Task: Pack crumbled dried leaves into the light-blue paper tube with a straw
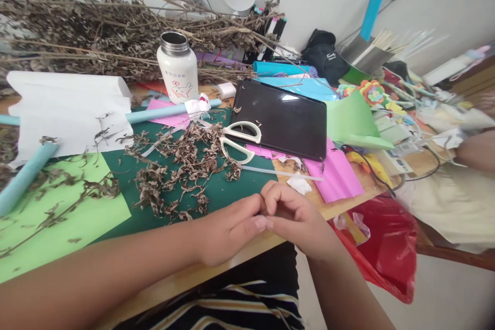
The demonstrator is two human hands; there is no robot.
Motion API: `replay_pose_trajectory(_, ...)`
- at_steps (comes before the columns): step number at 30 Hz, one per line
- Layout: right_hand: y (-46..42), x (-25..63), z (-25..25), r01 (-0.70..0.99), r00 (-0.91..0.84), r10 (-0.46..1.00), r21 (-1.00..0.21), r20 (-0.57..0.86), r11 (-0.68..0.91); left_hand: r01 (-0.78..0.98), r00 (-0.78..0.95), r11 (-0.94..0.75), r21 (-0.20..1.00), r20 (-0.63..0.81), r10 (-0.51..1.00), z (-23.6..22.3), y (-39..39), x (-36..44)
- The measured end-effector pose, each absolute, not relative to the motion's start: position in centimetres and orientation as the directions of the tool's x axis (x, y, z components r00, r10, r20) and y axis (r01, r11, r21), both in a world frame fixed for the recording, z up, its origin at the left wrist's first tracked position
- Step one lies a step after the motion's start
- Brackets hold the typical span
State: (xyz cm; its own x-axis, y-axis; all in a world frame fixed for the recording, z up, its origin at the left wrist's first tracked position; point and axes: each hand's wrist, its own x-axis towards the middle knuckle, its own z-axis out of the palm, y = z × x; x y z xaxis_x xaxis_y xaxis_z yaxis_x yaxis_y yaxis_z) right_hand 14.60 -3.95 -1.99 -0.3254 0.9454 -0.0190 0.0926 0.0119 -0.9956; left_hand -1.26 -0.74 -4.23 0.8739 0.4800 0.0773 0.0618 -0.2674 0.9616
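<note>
My left hand point(232, 229) and my right hand point(297, 216) meet at the table's front edge. Their thumbs and curled fingers touch, forming a cupped shape. Both are closed, and whatever lies between the fingers, if anything, is hidden. Just beyond my left hand, crumbled dry leaves point(170, 180) lie on a dark green cutting mat point(240, 191). White-handled scissors point(242, 139) rest on these leaves, handles over the edge of a black tablet point(286, 116). A scrap of white tissue point(299, 184) lies close to my right hand.
A white bottle point(178, 69) stands uncapped before a heap of dried branches point(96, 31). Left are white paper point(69, 113), light green paper point(96, 185) and a pale blue roll point(29, 178). A red plastic bag point(386, 247) hangs right. Another person's arm point(477, 149) shows far right.
</note>
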Motion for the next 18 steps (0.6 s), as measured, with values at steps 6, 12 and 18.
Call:
replay_pose_trajectory(6, -4.9, 15.3, -4.0, -0.099, -0.235, 0.957, -0.984, 0.169, 0.149, 0.082, 0.856, -0.305, 0.949, 0.090, 0.510, -3.6, -0.8, -1.1)
replay_pose_trajectory(12, -5.8, 14.7, -3.7, 0.284, -0.216, 0.897, -0.854, 0.385, 0.435, 0.099, 0.866, -0.282, 0.954, 0.057, 0.497, -3.7, -0.8, -1.0)
replay_pose_trajectory(18, -6.0, 14.4, -3.8, 0.494, -0.264, 0.743, -0.575, 0.615, 0.652, 0.009, 0.865, -0.208, 0.978, 0.097, 0.493, -4.5, -0.8, -1.2)
